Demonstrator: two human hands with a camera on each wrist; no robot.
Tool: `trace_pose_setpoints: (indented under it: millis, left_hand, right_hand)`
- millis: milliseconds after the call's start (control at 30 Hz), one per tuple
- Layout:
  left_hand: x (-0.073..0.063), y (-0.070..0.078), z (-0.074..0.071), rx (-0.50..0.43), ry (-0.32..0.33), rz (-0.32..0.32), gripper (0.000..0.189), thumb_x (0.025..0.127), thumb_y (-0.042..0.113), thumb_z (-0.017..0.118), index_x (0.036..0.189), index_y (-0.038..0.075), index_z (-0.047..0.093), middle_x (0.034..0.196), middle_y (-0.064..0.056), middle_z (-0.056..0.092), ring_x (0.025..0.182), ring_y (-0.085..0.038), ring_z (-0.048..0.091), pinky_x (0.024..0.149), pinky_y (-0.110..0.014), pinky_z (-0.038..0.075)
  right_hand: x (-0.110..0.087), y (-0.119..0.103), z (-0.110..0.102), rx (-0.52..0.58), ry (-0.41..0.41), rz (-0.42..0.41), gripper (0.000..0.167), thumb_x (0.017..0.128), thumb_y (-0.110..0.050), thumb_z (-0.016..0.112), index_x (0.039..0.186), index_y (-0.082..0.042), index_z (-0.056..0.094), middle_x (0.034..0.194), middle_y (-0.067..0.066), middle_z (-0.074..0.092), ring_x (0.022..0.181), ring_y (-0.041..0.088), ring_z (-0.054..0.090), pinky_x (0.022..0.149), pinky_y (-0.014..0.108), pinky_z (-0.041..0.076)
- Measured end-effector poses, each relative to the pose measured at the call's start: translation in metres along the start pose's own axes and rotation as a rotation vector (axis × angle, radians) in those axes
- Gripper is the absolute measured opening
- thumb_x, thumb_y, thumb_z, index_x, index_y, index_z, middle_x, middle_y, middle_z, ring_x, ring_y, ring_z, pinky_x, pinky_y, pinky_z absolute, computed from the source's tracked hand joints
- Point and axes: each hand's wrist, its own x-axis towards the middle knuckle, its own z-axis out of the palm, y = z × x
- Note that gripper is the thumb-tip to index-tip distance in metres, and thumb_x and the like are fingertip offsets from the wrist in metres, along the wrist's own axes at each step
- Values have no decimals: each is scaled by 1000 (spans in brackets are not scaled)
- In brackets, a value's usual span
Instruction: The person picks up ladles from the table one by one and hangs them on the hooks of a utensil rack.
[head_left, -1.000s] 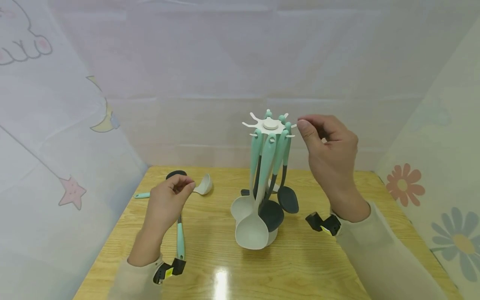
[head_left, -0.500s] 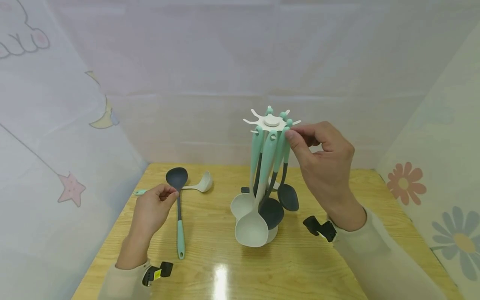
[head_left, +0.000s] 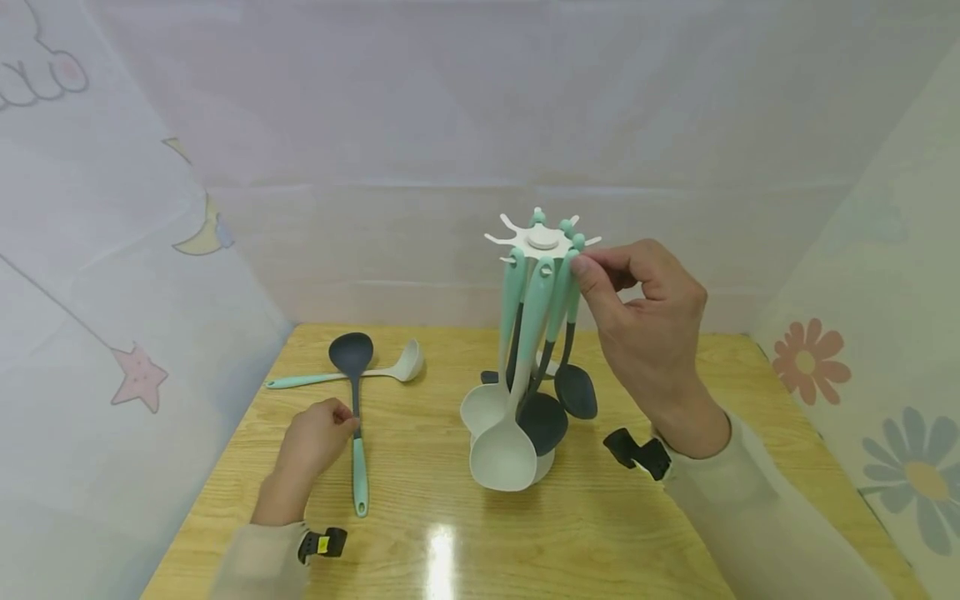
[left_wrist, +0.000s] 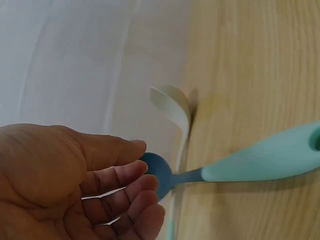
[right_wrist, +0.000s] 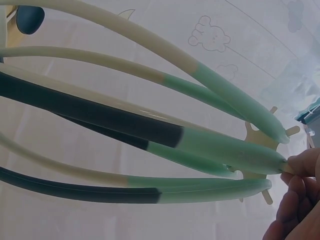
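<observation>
A white utensil rack (head_left: 542, 239) stands on the table, with several teal-handled utensils hanging from its radiating hooks. My right hand (head_left: 652, 312) is at its right side. Thumb and forefinger pinch a hook tip at the top of a dark-shafted utensil (right_wrist: 230, 152), as the right wrist view shows. To the left, a dark ladle (head_left: 351, 354) with a teal handle lies on the table across a pale ladle (head_left: 407, 362). My left hand (head_left: 315, 442) hovers beside the dark ladle's shaft, fingers loosely bent and nothing between them; its fingertips overlap the bowl (left_wrist: 157, 172) in the left wrist view.
The wooden table (head_left: 442, 433) has cloth-covered walls behind and at both sides. Pale ladles (head_left: 504, 457) and dark spoons (head_left: 576, 392) hang low around the rack. Black wrist cameras sit on both sleeves.
My right hand has moved left from beside the rack to a front-right hook and pinches it. My left hand has come down toward the dark ladle's shaft, uncovering its bowl.
</observation>
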Motion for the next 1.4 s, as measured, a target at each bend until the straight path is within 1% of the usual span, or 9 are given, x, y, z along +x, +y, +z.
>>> trace_pose_setpoints:
  millis: [67,200,433,667,800,1067,1233,1333,1400]
  left_hand:
    - [3,-3,5,5,-24,-26,24,105,26,64,108,2,69,89,-7,71,71,-21,58,59,-34,45]
    - [9,-8,13,20,-40,-61,24,104,25,65,106,1,67,88,-9,69,72,-23,58,60,-34,45]
    - [16,-10,21,22,-53,-66,23,103,25,66,96,4,60,82,-8,62,72,-24,56,61,-33,42]
    - [21,-13,24,38,-64,-96,21,101,22,67,98,2,59,83,-10,63,73,-25,57,62,-34,45]
    - [25,-15,27,49,-66,-101,21,99,21,68,97,2,58,84,-9,63,74,-25,58,63,-34,45]
    - [28,-17,26,50,-61,-70,16,94,15,68,93,5,57,82,-9,60,73,-25,56,62,-34,43]
    - [26,-14,23,-14,-62,-48,15,94,16,67,94,6,55,80,-7,59,69,-23,54,59,-32,42]
    - [24,-9,20,-107,-82,-41,14,97,17,64,102,6,57,75,-8,61,62,-19,52,55,-30,40]
    - [22,-5,18,-185,-101,-35,17,100,17,62,112,5,60,76,-9,64,60,-17,52,55,-30,41]
  right_hand:
    - [0,0,0,2,-6,-2,5,89,10,77,90,5,77,84,13,71,76,5,58,73,18,48]
    - [0,0,0,12,-14,-3,6,89,10,77,90,4,76,85,13,71,75,5,58,72,18,48]
    - [1,0,0,20,-18,-8,7,89,11,76,91,4,76,85,14,71,75,6,57,72,18,48]
    - [1,0,0,24,-22,-8,8,89,11,76,90,4,77,84,14,70,75,6,57,72,18,48]
    - [1,0,-1,22,-21,-7,7,89,11,76,90,4,76,84,15,70,75,6,57,72,18,48]
    - [1,0,0,16,-23,-8,8,89,11,76,90,3,77,83,14,71,75,5,57,71,18,48]
    - [1,0,-1,7,-27,-15,7,90,11,76,90,4,77,83,15,71,74,5,56,71,18,47]
    - [1,0,-1,5,-23,-14,7,89,11,77,90,4,77,83,15,71,74,5,56,71,18,47]
    - [1,0,-1,4,-22,-14,7,89,11,77,90,3,77,84,14,71,74,5,56,71,18,47]
